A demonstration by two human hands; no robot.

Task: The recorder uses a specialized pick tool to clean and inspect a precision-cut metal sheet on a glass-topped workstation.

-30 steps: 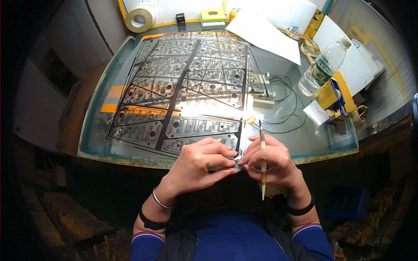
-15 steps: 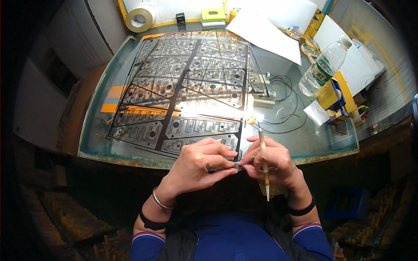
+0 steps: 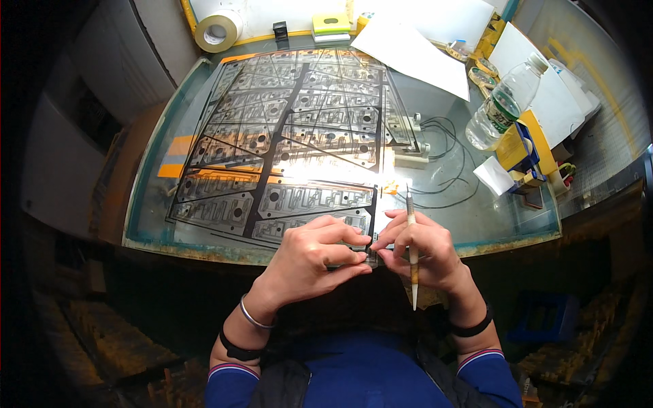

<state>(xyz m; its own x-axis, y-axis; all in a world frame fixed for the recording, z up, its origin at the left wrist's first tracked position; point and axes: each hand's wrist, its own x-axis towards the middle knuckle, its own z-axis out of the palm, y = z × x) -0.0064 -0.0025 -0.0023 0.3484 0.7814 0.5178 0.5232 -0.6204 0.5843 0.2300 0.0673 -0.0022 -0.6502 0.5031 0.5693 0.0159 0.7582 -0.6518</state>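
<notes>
A large clear film [image 3: 235,207] printed with dark circuit-like patterns lies on the glass tabletop, its near right corner under my fingers. My left hand [image 3: 316,251] pinches at that corner, thumb and fingertips close together on the film's edge. Facing it, my right hand [image 3: 435,255] has its thumb and forefinger nearly touching the left fingertips at the same corner. A slim pen-like tool [image 3: 413,262] with a thin dark tip and a pale tapered end is held between the right fingers, dark tip pointing away from me. Whatever lies between the fingertips is too small to make out.
Bright light glares through the glass table [image 3: 146,224]. Black cables [image 3: 469,160] lie right of the film. A water bottle [image 3: 503,109], a yellow-and-blue box [image 3: 520,149] and tape rolls [image 3: 483,75] stand at the right. White paper [image 3: 415,54] and a large tape roll [image 3: 218,31] are at the back.
My right fingertips have shifted slightly, and the pen-like tool has tilted a little with its pale end moving left and up. The white sliver between the fingertips no longer shows clearly.
</notes>
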